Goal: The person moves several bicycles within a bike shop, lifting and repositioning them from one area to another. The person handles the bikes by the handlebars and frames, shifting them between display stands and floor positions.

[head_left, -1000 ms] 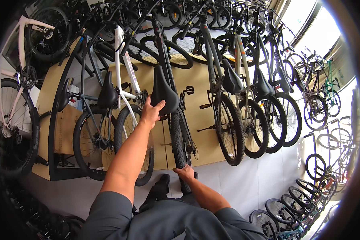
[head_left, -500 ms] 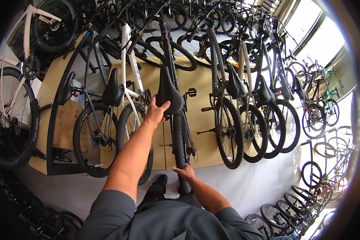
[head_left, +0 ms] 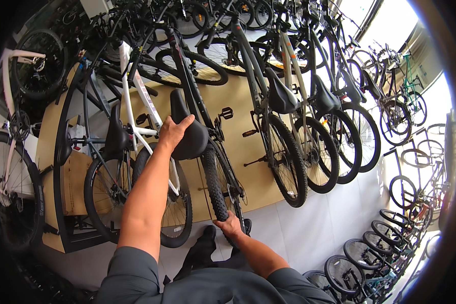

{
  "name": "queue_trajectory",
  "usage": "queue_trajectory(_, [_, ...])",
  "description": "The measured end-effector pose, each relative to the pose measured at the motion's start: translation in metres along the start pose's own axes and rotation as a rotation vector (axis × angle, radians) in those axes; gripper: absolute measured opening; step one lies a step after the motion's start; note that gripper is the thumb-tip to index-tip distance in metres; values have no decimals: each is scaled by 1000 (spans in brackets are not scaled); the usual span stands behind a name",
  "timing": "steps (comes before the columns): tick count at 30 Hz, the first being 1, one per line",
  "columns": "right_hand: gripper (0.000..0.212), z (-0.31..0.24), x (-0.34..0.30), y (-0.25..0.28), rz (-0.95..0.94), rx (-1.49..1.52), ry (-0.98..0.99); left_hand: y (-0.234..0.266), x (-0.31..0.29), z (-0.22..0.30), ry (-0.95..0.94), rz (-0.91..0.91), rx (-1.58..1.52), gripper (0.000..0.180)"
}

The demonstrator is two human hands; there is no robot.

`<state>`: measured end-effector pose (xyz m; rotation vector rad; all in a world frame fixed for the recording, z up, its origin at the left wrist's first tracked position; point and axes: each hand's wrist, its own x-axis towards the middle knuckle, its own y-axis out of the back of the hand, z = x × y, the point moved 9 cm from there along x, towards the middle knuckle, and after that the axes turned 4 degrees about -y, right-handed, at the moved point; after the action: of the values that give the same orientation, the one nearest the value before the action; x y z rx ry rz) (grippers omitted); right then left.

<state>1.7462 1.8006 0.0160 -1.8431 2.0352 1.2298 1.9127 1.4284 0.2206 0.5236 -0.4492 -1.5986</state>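
A dark bicycle (head_left: 185, 76) stands in front of me, its rear end toward me. My left hand (head_left: 173, 133) holds the left side of its black saddle (head_left: 195, 141), thumb lying over the top and the other fingers mostly hidden. Lower down, my right hand (head_left: 230, 225) grips the knobbly rear tyre (head_left: 215, 187) near its closest edge. A black pedal (head_left: 226, 113) sticks out to the right of the frame. Left of this bicycle is a white one (head_left: 131, 96), its rear wheel close to my left forearm.
Grey bicycles, one with a black saddle (head_left: 281, 96), line up to the right. A tan platform (head_left: 238, 177) with a dark left edge lies beneath the row. A pink bicycle (head_left: 10, 101) stands far left. More bicycles (head_left: 344, 273) fill the lower right, beside pale floor tiles (head_left: 299, 228).
My view has turned, so the row of bicycles sits further left and more slanted in the picture. Both hands keep their holds on the saddle and the rear tyre.
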Motion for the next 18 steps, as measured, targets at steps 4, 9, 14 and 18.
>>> queue_trajectory(4, [74,10,0,-4,12,35,-58,-1,-9,13,-23,7,-11,99])
queue_trajectory(9, [72,20,-14,-14,-3,38,-61,2,-20,12,-31,-4,-14,90])
queue_trajectory(14, [75,22,-19,-24,9,53,-43,2,-16,11,-57,20,41,96])
queue_trajectory(18, [73,18,-21,-23,5,64,-67,-3,-11,8,-42,-33,-9,104])
